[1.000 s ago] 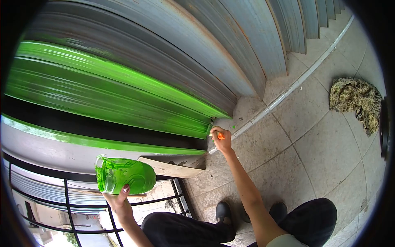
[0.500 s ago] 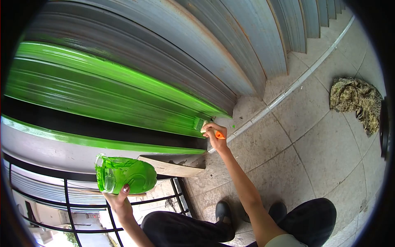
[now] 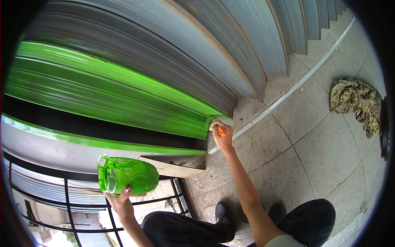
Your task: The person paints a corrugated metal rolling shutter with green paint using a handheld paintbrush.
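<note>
My right hand (image 3: 222, 135) is closed around a paintbrush (image 3: 221, 131) with an orange handle end; its bristles are mostly hidden behind the fingers, at the bottom end of a green-painted metal panel (image 3: 123, 99). Wet green paint shines on that panel. In my left hand (image 3: 121, 204) is a clear plastic jar (image 3: 133, 175) coated with green paint, lying tilted in the view with its cut mouth to the left. The thumb presses on the jar's side, and the other fingers are hidden beneath it.
Unpainted grey corrugated metal panels (image 3: 230, 37) continue up and right. A black strip (image 3: 103, 125) runs beside the green. Below is a window with black bars (image 3: 68, 201). A crumpled patterned cloth (image 3: 356, 101) lies on the tiled floor (image 3: 304, 140). A pale board (image 3: 173, 166) sits near the wall.
My right hand with the paintbrush has shifted right and slightly down, to the panel's lower corner. The jar in my left hand has moved very slightly right.
</note>
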### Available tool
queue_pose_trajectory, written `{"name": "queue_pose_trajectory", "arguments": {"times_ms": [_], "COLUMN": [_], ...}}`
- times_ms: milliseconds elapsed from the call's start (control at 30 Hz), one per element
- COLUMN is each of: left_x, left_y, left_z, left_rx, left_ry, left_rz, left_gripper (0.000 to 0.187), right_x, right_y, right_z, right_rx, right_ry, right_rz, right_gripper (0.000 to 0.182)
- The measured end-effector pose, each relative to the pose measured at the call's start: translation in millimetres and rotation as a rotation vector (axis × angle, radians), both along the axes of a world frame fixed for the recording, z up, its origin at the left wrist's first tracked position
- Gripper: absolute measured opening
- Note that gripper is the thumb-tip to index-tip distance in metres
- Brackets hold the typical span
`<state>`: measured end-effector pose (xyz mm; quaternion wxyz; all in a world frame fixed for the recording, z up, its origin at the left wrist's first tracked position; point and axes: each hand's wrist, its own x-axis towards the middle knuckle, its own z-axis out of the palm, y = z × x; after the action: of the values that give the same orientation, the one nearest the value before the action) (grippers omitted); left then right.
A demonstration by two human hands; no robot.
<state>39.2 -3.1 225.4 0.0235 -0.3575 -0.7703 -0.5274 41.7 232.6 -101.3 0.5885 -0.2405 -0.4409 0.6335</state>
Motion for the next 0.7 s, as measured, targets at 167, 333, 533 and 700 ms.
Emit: {"name": "queue_pose_trajectory", "arguments": {"times_ms": [167,333,533,700], "left_x": [-0.8,-3.4,-3.0,-5.1], "left_y": [-0.7,-2.0,-0.3,-1.7], "left_z": [-0.5,-0.2,-0.7,-2.7], "left_rx": [0.007,0.007,0.014,0.038], "left_ry": [-0.009,-0.009,-0.004,-0.003], "left_rz": [0.001,-0.012,-0.008,0.015], "left_gripper": [0.081,0.081,0.080,0.079], "right_x": [-11.4,-1.9,-6.6,-3.3], "right_y": [-3.9,5.4,1.3,1.8], "right_z": [7.2,1.1,13.4,4.3], "right_rx": [-0.097,-0.083,0.144,0.098], "right_ry": [0.163,0.016,-0.028,-0.163], "right_rz": [0.138,0.023,0.017,-0.070], "right_gripper": [0.012,0.010,0.005,0.005]}}
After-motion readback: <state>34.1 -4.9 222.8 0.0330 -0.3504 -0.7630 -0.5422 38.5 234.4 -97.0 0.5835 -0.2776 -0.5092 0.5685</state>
